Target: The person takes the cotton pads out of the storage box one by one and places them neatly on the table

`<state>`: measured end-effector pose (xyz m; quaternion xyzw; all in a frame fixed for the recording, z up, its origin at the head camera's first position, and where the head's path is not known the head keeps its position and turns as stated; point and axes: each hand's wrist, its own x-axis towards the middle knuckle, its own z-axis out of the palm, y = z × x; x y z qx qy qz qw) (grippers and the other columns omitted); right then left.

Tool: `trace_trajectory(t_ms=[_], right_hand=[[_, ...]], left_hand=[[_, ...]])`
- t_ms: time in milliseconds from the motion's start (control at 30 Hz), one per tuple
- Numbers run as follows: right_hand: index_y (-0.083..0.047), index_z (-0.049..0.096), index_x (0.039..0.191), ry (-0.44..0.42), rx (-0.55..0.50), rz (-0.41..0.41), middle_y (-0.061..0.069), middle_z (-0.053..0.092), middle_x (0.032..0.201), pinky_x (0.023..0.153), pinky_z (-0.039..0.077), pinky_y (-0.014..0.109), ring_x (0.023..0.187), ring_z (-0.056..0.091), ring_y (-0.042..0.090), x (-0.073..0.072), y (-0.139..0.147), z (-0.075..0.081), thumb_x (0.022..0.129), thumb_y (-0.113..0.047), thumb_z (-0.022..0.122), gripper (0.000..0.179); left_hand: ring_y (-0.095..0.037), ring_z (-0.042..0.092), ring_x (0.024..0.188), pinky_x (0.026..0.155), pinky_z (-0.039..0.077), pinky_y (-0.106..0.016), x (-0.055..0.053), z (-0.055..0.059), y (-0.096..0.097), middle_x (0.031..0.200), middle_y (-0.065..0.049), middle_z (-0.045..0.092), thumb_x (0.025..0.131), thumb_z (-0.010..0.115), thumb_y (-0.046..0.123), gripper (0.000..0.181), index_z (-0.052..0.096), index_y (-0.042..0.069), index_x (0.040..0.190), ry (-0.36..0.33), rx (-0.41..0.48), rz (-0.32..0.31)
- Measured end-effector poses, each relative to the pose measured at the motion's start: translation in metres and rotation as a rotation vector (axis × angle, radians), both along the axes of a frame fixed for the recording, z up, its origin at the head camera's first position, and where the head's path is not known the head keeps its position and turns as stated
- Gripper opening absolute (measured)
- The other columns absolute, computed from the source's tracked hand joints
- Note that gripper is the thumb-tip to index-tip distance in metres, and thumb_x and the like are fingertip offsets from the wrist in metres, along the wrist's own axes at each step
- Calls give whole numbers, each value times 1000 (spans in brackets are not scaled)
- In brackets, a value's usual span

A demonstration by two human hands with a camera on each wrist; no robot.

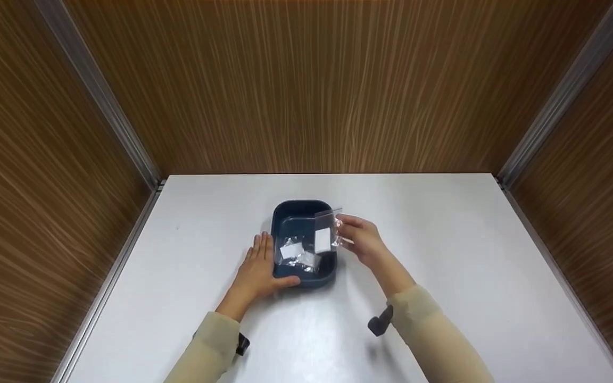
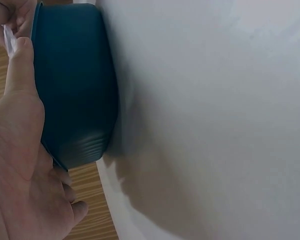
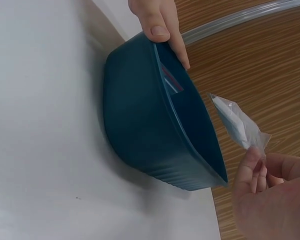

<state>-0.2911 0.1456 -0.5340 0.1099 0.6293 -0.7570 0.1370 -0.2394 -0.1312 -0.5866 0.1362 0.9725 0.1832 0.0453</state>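
A dark blue-green plastic basin (image 1: 305,282) stands on the white table. Inside it lie small clear plastic bags with white pieces, one bag (image 1: 291,250) at the left and another bag (image 1: 309,260) beside it. My left hand (image 1: 258,275) rests against the basin's left side and near corner, its fingers straight and its thumb along the rim; the left wrist view shows it at the rim too. Above the basin's right rim, my right hand (image 1: 361,238) pinches a clear plastic bag (image 3: 236,121) by its edge, with a flat white piece inside.
The white table (image 1: 445,255) spreads around the basin. Wood-grain panels (image 1: 306,85) close it in at the back and both sides, with metal rails (image 1: 120,117) at the corners. A small dark device (image 1: 380,321) sits at each wrist.
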Motion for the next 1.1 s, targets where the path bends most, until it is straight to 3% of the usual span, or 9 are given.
trace_trajectory(t_ms=[133,300,667,1100], right_hand=[[0,54,140,-7,-5,-10,14,65,118,89,57,31,110,63,26,1,7,1,97,-5,62,44],[-1,54,140,-6,-11,-25,7,66,109,88,56,29,101,64,19,3,17,0,96,-7,63,45],[-3,53,141,1,-12,-28,7,65,114,88,56,26,104,63,18,4,34,4,97,-9,63,45],[0,52,141,-14,-46,-52,4,66,106,84,57,24,94,64,14,6,48,-2,97,-6,62,45]], left_hand=[[-40,0,153,124,11,-51,-1,0,1,165,-25,1,69,59,87,139,4,-5,157,-4,-7,-2],[-40,1,153,123,12,-52,-2,-1,0,165,-25,2,69,60,87,139,5,-5,157,3,-12,-1],[-41,0,153,123,13,-54,-2,1,-3,165,-25,2,70,62,85,137,5,-6,157,4,-3,1],[-40,0,153,123,10,-53,-2,4,-3,165,-24,-1,70,61,86,138,5,-5,157,4,-3,4]])
